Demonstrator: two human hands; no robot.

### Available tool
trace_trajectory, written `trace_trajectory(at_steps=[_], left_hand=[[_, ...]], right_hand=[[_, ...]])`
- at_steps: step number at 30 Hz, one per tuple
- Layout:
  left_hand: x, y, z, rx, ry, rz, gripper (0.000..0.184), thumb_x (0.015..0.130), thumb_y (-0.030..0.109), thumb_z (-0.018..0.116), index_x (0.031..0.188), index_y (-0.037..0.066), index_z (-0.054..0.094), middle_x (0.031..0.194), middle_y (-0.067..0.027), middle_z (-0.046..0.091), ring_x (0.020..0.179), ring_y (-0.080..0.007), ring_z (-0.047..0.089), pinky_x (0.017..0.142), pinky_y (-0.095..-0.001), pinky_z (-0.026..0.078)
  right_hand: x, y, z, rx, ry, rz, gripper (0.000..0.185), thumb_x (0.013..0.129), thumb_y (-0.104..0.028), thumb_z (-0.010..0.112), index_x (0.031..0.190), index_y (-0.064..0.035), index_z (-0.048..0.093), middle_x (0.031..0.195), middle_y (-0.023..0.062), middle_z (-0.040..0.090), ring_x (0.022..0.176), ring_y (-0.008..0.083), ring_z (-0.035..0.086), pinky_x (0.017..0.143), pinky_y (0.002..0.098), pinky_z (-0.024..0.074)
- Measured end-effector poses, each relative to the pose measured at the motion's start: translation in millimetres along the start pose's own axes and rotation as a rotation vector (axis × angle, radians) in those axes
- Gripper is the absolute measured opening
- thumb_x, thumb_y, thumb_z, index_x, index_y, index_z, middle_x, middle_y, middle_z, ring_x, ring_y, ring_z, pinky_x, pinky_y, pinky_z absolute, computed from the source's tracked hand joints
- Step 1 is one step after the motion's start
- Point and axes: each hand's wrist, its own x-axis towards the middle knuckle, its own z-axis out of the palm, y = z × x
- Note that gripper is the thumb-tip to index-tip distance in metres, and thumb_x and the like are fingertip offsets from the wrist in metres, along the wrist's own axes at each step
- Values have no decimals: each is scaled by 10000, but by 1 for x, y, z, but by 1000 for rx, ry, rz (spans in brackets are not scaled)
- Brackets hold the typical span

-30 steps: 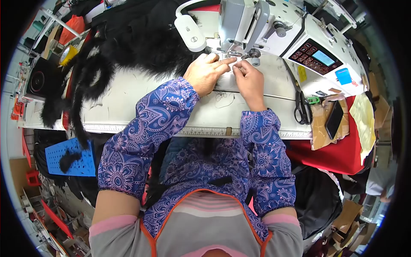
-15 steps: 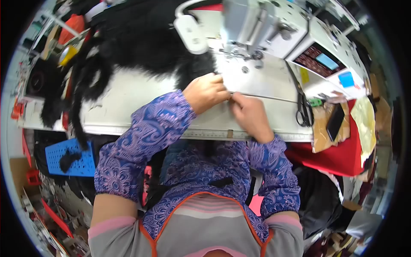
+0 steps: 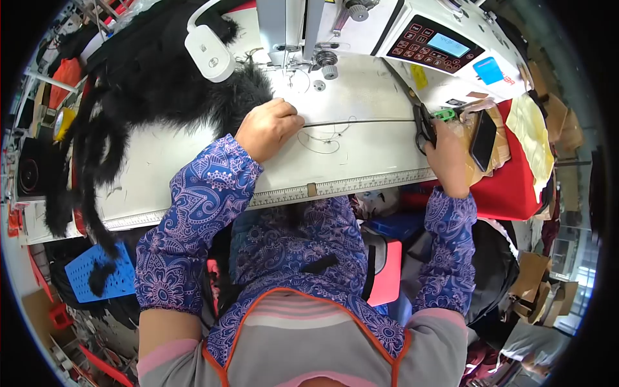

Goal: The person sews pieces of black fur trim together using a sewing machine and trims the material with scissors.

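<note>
My left hand [image 3: 269,129] is closed near the edge of the black furry material [image 3: 245,97]; what its fingers hold, if anything, is too small to make out. Over to the right, my right hand [image 3: 446,155] is at the handles of the black scissors [image 3: 422,129], which lie beside the sewing machine; its fingertips are partly hidden there. Loose dark thread [image 3: 325,139] lies on the white table [image 3: 361,155] between my hands. Above it is the sewing machine [image 3: 361,29], its needle area over the bare metal plate.
A white lamp [image 3: 209,55] hangs over the fur. At the right are a green clip [image 3: 445,115], a phone [image 3: 483,140] on brown paper, and red cloth [image 3: 516,187]. A ruler strip [image 3: 348,186] runs along the table's front edge. A blue perforated tray [image 3: 122,280] is lower left.
My hands have parted. My right hand has moved right to the scissors, while my left stays by the fur. The whole view has shifted, with the machine now further left.
</note>
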Motion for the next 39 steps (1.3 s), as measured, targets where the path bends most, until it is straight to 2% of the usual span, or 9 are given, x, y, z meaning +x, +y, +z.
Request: trace_trajectory(at_steps=[6,8,10,13,24,28,34,36,39], left_hand=[[-1,-5,-4,1,44,-106,110,663,20,671,772,10,659,751,-82,593,709,-229,577,635,-320,491],[0,-4,-3,11,55,-122,107,662,21,671,767,10,656,754,-84,597,714,-229,580,642,-317,491],[0,-3,-2,-4,65,-144,96,666,21,670,759,10,653,753,-85,600,718,-229,581,648,-316,492],[2,-2,-3,-3,55,-166,82,679,29,665,758,12,654,755,-80,603,724,-225,583,655,-313,493],[4,-3,-1,1,43,-193,74,686,29,654,758,17,657,748,-80,598,727,-229,582,663,-319,490],[2,-11,-5,-10,53,-280,78,699,37,648,771,7,654,752,-97,599,731,-247,587,669,-319,488],[8,-35,-13,-91,90,-553,117,727,74,633,808,-4,666,751,-109,618,658,-206,611,628,-282,493],[11,-39,-14,-134,41,-642,128,721,80,641,811,-6,670,728,-92,609,641,-160,595,614,-258,486],[11,-42,-10,-192,94,-642,120,709,66,646,798,-8,675,686,-67,579,606,-124,553,587,-226,462]], right_hand=[[18,-5,-19,-74,-100,-6,271,674,-147,680,874,8,583,767,191,611,732,372,586,663,434,463],[6,-10,-31,-25,-15,-184,371,626,-217,747,873,5,579,744,174,606,700,353,587,636,413,461],[-7,-24,-45,33,-126,-131,494,560,-276,793,898,3,567,773,156,596,718,338,581,639,397,455],[-26,-47,-57,42,-219,-301,570,524,-302,793,961,-32,547,867,142,576,799,334,564,664,392,442],[-20,-52,-20,-77,-223,-356,546,524,-312,799,914,-23,551,764,138,567,725,333,571,604,387,437],[-6,-28,-15,132,-203,-193,419,611,-220,762,891,26,570,775,176,590,711,348,572,618,386,450],[10,-10,-22,112,185,-235,261,735,-97,662,967,10,605,868,174,615,788,281,604,715,322,473],[14,15,-26,271,503,-44,196,812,-121,627,957,11,617,880,95,635,794,158,585,731,269,458],[48,69,-56,297,1023,239,352,836,-258,642,1019,40,600,978,117,632,877,187,580,787,288,446]])
